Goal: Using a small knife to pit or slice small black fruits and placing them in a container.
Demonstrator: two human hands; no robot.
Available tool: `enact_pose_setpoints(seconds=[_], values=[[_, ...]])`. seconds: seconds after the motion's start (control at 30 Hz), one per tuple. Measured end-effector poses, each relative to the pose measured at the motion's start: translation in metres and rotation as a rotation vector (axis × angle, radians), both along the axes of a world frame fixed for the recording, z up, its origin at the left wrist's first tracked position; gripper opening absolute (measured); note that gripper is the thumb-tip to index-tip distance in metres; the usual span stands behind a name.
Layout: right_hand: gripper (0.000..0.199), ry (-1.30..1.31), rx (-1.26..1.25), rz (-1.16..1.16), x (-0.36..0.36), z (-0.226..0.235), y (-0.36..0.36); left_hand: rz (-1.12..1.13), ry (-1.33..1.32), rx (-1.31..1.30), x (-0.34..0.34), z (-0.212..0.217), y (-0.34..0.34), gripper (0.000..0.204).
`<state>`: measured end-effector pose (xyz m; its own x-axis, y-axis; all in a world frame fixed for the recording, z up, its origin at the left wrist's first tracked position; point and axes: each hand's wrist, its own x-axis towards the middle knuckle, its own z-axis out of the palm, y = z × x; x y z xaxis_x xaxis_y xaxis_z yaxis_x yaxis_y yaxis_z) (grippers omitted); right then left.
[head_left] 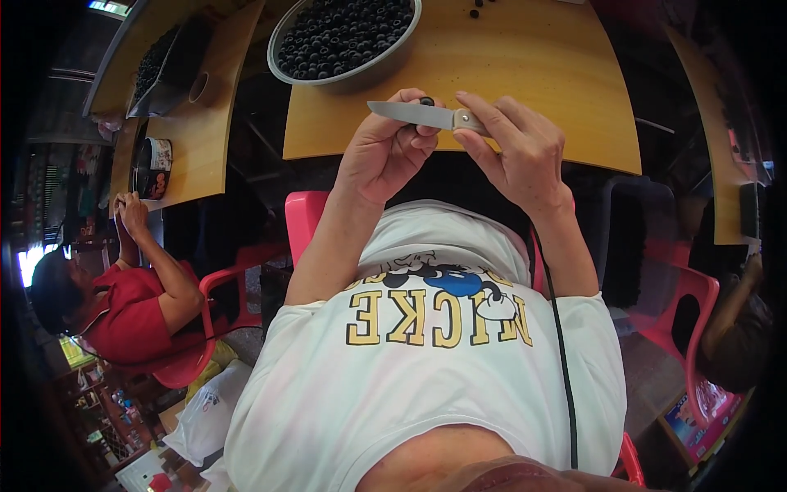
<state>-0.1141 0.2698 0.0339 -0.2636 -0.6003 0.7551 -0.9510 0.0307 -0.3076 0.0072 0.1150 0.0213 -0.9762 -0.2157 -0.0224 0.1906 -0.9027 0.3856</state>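
Observation:
My left hand (384, 161) is closed, pinching a small round black piece (426, 102) between thumb and fingertips, above the near edge of the yellow table (525, 74). My right hand (522, 146) grips a knife (410, 113) by its pale handle, the blade pointing left across my left fingers. The blade lies against or just in front of the black piece; whether it cuts in cannot be made out. Beyond my left hand stands a round grey bowl (343, 84), filled with many small black ring-like pieces (344, 37).
A few loose black pieces (475, 11) lie at the table's far side. On the left, a person in red (147, 307) works at another table (209, 131) holding a dark container (164, 90) and a tub (153, 168). Red chairs (676, 312) stand on both sides.

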Motion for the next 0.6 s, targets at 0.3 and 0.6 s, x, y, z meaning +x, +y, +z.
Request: enact_pose_setpoints(seconds=[0.3,0.6], values=[[0.027,-0.035,0.015,-0.247,-0.055,-0.028,0.002,-0.079,0.209,-0.153,0.000,0.004,-0.009,0.014],[0.037,-0.597,-0.153,-0.206,-0.055,-0.037,-0.003,-0.164,-0.049,0.064,0.002,-0.006,-0.008,0.023]])
